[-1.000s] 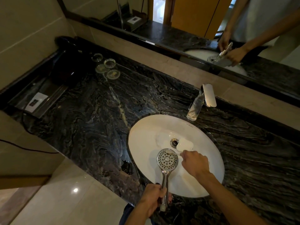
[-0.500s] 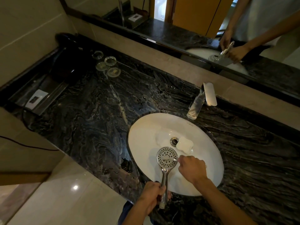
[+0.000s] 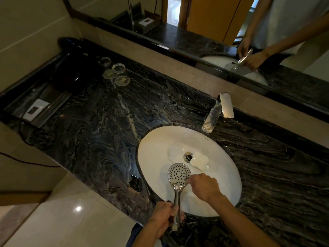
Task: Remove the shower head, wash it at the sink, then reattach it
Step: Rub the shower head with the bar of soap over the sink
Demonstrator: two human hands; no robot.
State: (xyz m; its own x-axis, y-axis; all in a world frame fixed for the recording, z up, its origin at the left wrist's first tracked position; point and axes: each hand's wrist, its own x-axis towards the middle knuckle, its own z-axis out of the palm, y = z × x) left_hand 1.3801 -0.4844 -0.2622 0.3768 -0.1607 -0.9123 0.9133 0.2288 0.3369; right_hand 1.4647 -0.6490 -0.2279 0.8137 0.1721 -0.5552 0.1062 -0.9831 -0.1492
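Light: dim and warm around my hands.
Glare: bright spot on floor tile (image 3: 78, 208).
Edges: bent by wide lens, slightly soft.

The shower head (image 3: 179, 174) lies just left of the right hand's fingers (image 3: 193, 179), over the sink (image 3: 153, 157); the drain (image 3: 188, 156) sits beyond them

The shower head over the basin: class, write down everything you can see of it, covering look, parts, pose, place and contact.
The round chrome shower head has a flat pale face dotted with dark spray holes and a slim shiny metal handle. It is detached, no hose showing, held face up over the white oval sink. The left hand has its grip on the handle's lower end; the right hand touches the face's right edge. It also shows in the mirror.
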